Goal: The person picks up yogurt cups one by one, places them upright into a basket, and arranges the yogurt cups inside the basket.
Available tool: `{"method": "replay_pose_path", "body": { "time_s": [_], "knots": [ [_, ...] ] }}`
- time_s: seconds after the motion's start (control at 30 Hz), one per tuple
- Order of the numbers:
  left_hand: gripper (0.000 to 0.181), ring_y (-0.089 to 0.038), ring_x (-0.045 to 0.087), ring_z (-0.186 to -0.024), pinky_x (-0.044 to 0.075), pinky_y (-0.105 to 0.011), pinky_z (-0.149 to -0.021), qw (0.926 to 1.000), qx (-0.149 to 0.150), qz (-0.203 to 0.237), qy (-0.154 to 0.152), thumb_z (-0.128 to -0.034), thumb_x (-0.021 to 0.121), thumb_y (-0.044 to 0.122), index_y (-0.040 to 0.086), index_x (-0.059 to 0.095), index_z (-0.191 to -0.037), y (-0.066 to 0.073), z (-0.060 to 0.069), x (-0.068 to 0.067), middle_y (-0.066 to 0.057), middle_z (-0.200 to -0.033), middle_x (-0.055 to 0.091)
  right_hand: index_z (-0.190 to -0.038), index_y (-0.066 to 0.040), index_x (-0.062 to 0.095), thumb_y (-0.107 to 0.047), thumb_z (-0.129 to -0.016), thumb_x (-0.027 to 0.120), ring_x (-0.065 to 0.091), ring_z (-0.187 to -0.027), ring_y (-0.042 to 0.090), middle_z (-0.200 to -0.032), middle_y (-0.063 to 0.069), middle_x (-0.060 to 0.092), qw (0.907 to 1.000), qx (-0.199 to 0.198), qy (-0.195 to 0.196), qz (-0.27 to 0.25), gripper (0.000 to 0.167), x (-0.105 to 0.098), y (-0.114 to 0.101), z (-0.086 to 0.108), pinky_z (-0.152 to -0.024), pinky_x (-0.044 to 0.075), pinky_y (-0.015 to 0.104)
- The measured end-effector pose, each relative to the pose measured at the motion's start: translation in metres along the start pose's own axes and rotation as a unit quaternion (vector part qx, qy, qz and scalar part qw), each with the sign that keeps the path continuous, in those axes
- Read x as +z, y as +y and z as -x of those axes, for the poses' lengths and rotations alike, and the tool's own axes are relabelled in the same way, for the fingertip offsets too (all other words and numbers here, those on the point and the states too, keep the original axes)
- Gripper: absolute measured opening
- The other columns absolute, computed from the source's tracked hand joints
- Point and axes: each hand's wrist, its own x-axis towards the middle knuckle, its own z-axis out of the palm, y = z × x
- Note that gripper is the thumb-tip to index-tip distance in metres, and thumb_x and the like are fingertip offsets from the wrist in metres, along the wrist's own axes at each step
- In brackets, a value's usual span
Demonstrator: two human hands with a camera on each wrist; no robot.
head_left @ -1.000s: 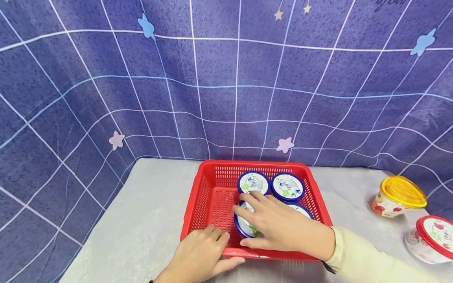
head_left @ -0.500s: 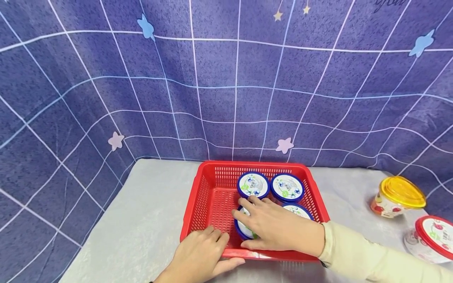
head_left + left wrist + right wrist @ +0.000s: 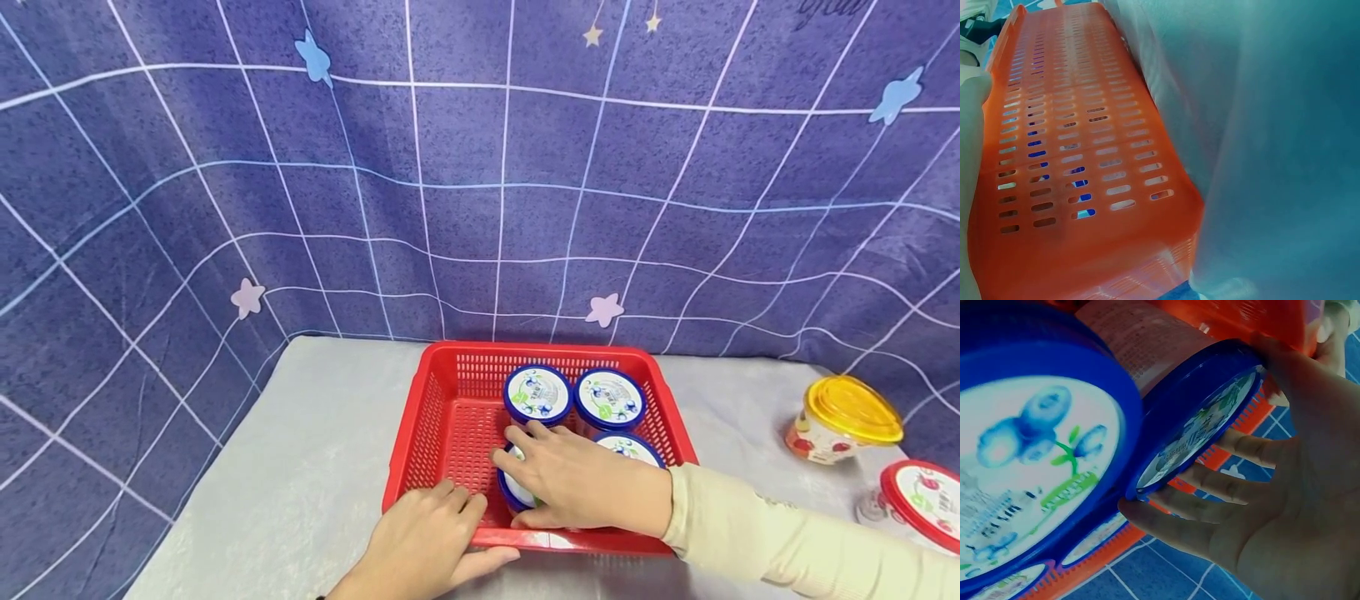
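The left hand (image 3: 423, 533) grips the front rim of the red basket (image 3: 555, 540), fingers over the inside and thumb outside. In the left wrist view the basket wall (image 3: 1110, 250) fills the left side. Inside the basket, the right hand (image 3: 592, 485) holds the lid of the front-left blue-lidded tub (image 3: 513, 495). The right wrist view shows this hand (image 3: 1272, 506) with spread fingers and thumb around the edge of the tub's lid (image 3: 1200, 428). Two blue-lidded tubs (image 3: 537, 393) stand behind, and another (image 3: 632, 447) is partly hidden by the hand.
To the basket's right, a yellow-lidded tub (image 3: 843, 419) and a red-lidded tub (image 3: 918, 504) stand on the grey tabletop (image 3: 300, 442). A purple curtain (image 3: 465, 217) with lines and stars hangs behind the table.
The right wrist and sleeve have shifted left, and the fingers have moved slightly toward the basket's front, uncovering more of the rear-left lid. My left hand stays in place.
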Motion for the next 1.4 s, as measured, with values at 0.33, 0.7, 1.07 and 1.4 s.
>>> {"method": "replay_pose_path", "body": {
  "time_s": [0.33, 0.7, 1.07, 1.4],
  "knots": [
    [0.068, -0.013, 0.061, -0.063, 0.048, -0.026, -0.053, 0.9999, -0.004, 0.004, -0.014, -0.0938, 0.037, 0.074, 0.015, 0.070, -0.090, 0.000, -0.001, -0.001, 0.001, -0.073, 0.065, -0.137, -0.016, 0.051, -0.066, -0.090, 0.056, 0.058, -0.119, 0.030, -0.136, 0.013, 0.054, 0.9998, 0.005, 0.009, 0.014, 0.069, 0.004, 0.001, 0.002, -0.084, 0.054, 0.047],
    [0.070, -0.014, 0.063, -0.065, 0.048, -0.028, -0.054, 0.9999, -0.003, 0.001, -0.010, -0.0941, 0.037, 0.073, 0.014, 0.072, -0.093, 0.000, 0.000, -0.001, 0.000, -0.076, 0.067, -0.145, -0.016, 0.047, -0.067, -0.094, 0.048, 0.053, -0.125, 0.031, -0.141, 0.011, 0.053, 0.9995, 0.022, 0.017, -0.014, 0.073, -0.010, 0.007, 0.016, -0.095, 0.048, 0.051],
    [0.068, -0.016, 0.061, -0.063, 0.045, -0.028, -0.050, 0.9999, 0.003, -0.005, 0.013, -0.0936, 0.038, 0.074, 0.014, 0.071, -0.088, -0.001, 0.001, 0.003, 0.000, -0.073, 0.064, -0.147, -0.013, 0.047, -0.063, -0.091, 0.059, 0.052, -0.125, 0.039, -0.138, 0.015, 0.054, 0.9944, 0.070, 0.047, -0.064, 0.076, -0.009, 0.028, 0.038, -0.101, 0.041, 0.060],
    [0.068, -0.016, 0.061, -0.062, 0.042, -0.027, -0.048, 0.9998, 0.004, -0.009, 0.017, -0.0934, 0.038, 0.074, 0.014, 0.070, -0.087, 0.000, 0.000, 0.002, 0.000, -0.072, 0.064, -0.146, -0.011, 0.047, -0.060, -0.091, 0.061, 0.052, -0.125, 0.039, -0.135, 0.015, 0.056, 0.9904, 0.087, 0.082, -0.070, 0.075, -0.007, 0.034, 0.056, -0.103, 0.040, 0.058]
  ]
}}
